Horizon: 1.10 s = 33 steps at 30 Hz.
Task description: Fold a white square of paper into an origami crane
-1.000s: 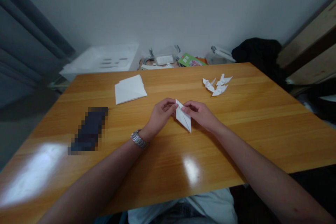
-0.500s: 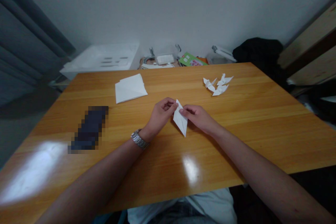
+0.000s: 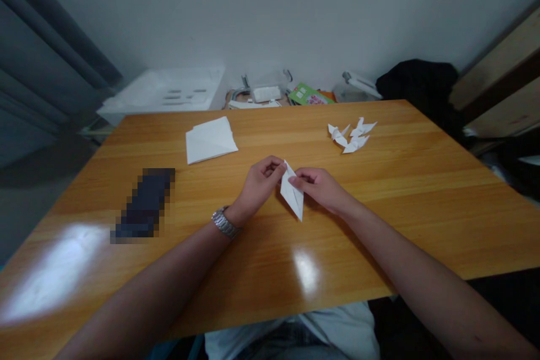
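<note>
Head view: nearest, over the wooden table (image 3: 379, 236), a metal-banded watch (image 3: 225, 223) circles the left wrist. Left hand (image 3: 264, 176) and right hand (image 3: 318, 187) are nearly closed, both pinching the folded white paper (image 3: 292, 196) between them, its lower point towards the person. A pixelated dark object (image 3: 145, 202) lies to the left; farther off rest white sheets (image 3: 211, 142) and, to the right, small folded paper figures (image 3: 356, 144). Beyond the table's far edge is a green booklet (image 3: 309, 95).
</note>
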### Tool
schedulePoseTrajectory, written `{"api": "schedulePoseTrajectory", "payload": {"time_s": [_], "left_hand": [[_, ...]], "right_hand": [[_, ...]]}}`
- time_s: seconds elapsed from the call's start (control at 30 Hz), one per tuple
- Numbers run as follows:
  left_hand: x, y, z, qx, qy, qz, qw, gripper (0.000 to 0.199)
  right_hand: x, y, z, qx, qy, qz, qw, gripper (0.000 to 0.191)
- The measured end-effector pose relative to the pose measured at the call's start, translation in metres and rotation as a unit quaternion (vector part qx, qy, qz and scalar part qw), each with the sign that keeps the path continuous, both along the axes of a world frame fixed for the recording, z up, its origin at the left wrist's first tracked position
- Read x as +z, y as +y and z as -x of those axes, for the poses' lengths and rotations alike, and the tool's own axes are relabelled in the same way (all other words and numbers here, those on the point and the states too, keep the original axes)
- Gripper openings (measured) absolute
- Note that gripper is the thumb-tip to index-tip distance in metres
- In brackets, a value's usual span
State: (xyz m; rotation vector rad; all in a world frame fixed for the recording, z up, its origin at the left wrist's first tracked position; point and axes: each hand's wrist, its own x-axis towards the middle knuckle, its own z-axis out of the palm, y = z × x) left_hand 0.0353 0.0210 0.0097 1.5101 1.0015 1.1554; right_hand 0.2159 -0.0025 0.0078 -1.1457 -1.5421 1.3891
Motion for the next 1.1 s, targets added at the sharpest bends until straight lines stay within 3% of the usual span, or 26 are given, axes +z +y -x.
{"api": "schedulePoseTrajectory", "payload": {"time_s": [0.6, 0.83, 1.1], "left_hand": [[0.0053, -0.0029, -0.002, -0.008, -0.013, -0.008, 1.0, 0.026], [0.009, -0.0044, -0.0024, 0.006, -0.006, -0.011, 1.0, 0.022], [0.0093, -0.0045, -0.0006, 0.026, 0.016, -0.015, 0.999, 0.031]], "right_hand": [[0.0022, -0.0005, -0.0001, 0.004, -0.021, -0.016, 1.0, 0.037], [0.0029, -0.0013, -0.0003, 0.018, -0.02, -0.027, 0.999, 0.036], [0.0041, -0.0032, 0.0025, 0.017, -0.026, -0.023, 0.999, 0.038]]}}
